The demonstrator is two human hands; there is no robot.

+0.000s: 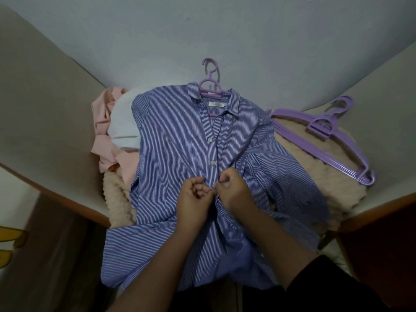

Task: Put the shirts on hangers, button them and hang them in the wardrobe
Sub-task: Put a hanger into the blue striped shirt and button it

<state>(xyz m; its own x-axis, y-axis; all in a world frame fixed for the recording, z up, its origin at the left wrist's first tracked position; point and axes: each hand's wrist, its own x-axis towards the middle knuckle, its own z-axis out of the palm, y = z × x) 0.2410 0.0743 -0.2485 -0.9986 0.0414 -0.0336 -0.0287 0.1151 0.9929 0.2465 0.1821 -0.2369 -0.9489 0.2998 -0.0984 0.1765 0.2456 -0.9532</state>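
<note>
A blue-and-white striped shirt (175, 140) lies face up on a fluffy beige blanket, with a purple hanger (210, 85) inside its collar and the hook pointing away from me. Two white buttons along its front placket look fastened. My left hand (194, 199) and my right hand (234, 190) meet at the placket just below the second button, both pinching the shirt's front edges. What lies between the fingertips is hidden. A pink shirt (105, 140) and a white shirt (125, 122) lie bunched at the left.
A stack of purple hangers (324, 140) rests on the beige blanket (315, 176) at the right. Beige wardrobe panels with wooden edges (56, 194) flank both sides. A pale grey wall (202, 30) rises behind.
</note>
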